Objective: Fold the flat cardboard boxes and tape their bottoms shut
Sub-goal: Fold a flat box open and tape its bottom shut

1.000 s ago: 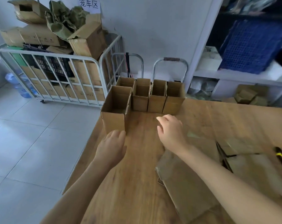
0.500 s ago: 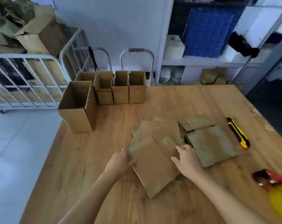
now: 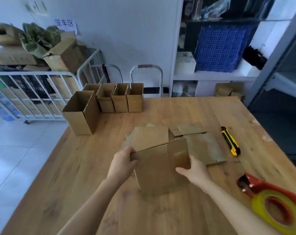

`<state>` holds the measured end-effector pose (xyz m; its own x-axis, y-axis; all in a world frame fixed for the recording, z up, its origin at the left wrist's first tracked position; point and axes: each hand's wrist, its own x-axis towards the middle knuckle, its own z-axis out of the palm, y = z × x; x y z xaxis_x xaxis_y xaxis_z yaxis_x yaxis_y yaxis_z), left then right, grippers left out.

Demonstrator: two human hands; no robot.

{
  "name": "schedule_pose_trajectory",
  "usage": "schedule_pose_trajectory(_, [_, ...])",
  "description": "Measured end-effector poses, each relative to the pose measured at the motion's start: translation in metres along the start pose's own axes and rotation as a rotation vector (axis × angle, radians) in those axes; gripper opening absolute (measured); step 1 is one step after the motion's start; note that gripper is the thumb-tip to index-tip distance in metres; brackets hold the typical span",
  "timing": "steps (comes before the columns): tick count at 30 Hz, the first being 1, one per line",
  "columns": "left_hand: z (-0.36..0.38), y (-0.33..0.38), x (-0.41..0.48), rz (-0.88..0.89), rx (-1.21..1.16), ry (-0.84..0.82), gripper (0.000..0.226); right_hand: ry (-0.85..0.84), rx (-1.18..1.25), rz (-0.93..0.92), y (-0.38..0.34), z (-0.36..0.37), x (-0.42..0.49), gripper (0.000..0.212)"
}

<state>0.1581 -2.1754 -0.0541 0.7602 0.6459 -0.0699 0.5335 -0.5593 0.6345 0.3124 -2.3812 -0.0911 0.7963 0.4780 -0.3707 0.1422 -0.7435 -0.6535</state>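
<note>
Both arms reach in from the bottom of the view, and the two hands are clamped on one flat cardboard box (image 3: pixel 160 168) between them. The left hand (image 3: pixel 123 162) has its fingers curled over the box's upper left corner. The right hand (image 3: pixel 194 168) pinches the right edge, with the thumb lying across the near face and the other fingers hidden behind the cardboard. The box is held tilted, and its far edge is up over the pile. I can't tell if the near edge touches the table.

Just past the grip sits the pile of flat boxes (image 3: pixel 203 146), spread out on the wooden table (image 3: pixel 76 175). To the right of the right hand, beyond the pile, there's a yellow and black utility knife (image 3: pixel 230 140). Closer to the person on that side is a red tape dispenser (image 3: pixel 269 197) with a yellow roll. Well beyond the left hand, a bigger folded box (image 3: pixel 81 112) stands open-topped, and a row of small folded boxes (image 3: pixel 120 99) sits right behind it at the table's far edge.

Room-wise, there's a white cage cart (image 3: pixel 33 92) stuffed with cardboard off to the left, and a shelf with a blue crate (image 3: pixel 220 48) on the right.
</note>
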Motion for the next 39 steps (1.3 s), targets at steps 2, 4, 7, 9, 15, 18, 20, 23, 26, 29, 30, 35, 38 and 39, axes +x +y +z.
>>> schedule_pose_trajectory(2, [0.013, 0.02, -0.017, 0.001, -0.021, 0.047, 0.012, 0.024, 0.024, -0.042, 0.016, -0.017, -0.011, 0.057])
schedule_pose_trajectory(4, [0.026, 0.036, -0.033, -0.005, -0.049, 0.106, 0.011, 0.045, 0.042, -0.081, 0.032, -0.031, -0.022, 0.049])
schedule_pose_trajectory(7, [0.045, 0.058, -0.056, -0.062, -0.117, 0.178, 0.02, 0.042, 0.024, -0.118, 0.06, -0.042, -0.036, 0.067])
schedule_pose_trajectory(9, [0.054, 0.071, -0.07, -0.08, -0.134, 0.196, 0.026, 0.008, 0.037, -0.129, 0.075, -0.045, -0.044, 0.098])
schedule_pose_trajectory(15, [0.069, 0.107, -0.094, 0.034, -0.075, 0.14, 0.029, 0.002, 0.155, -0.258, 0.088, -0.049, -0.067, 0.081])
schedule_pose_trajectory(18, [0.069, 0.118, -0.098, 0.073, -0.065, 0.108, 0.027, -0.013, 0.21, -0.323, 0.087, -0.054, -0.073, 0.073])
schedule_pose_trajectory(20, [0.064, 0.122, -0.099, 0.121, -0.074, 0.092, 0.03, -0.017, 0.243, -0.356, 0.089, -0.06, -0.074, 0.073])
schedule_pose_trajectory(23, [0.055, 0.121, -0.106, 0.171, -0.102, 0.027, 0.025, -0.051, 0.239, -0.377, 0.094, -0.07, -0.074, 0.082])
schedule_pose_trajectory(26, [0.047, 0.115, -0.11, 0.161, -0.097, -0.018, 0.014, -0.122, 0.191, -0.387, 0.094, -0.071, -0.072, 0.094])
schedule_pose_trajectory(29, [0.044, 0.106, -0.108, 0.118, -0.066, -0.018, 0.026, -0.165, 0.19, -0.358, 0.091, -0.063, -0.066, 0.097])
schedule_pose_trajectory(30, [0.044, 0.104, -0.107, 0.112, -0.06, -0.03, 0.026, -0.175, 0.185, -0.347, 0.091, -0.061, -0.064, 0.099])
schedule_pose_trajectory(35, [0.049, 0.095, -0.102, 0.135, -0.059, -0.057, 0.029, -0.217, 0.158, -0.288, 0.098, -0.059, -0.061, 0.1])
schedule_pose_trajectory(38, [0.052, 0.092, -0.1, 0.122, -0.106, -0.018, 0.036, -0.241, 0.157, -0.282, 0.103, -0.06, -0.06, 0.111])
schedule_pose_trajectory(39, [0.054, 0.091, -0.1, 0.125, -0.119, -0.019, 0.036, -0.246, 0.161, -0.281, 0.105, -0.061, -0.059, 0.112])
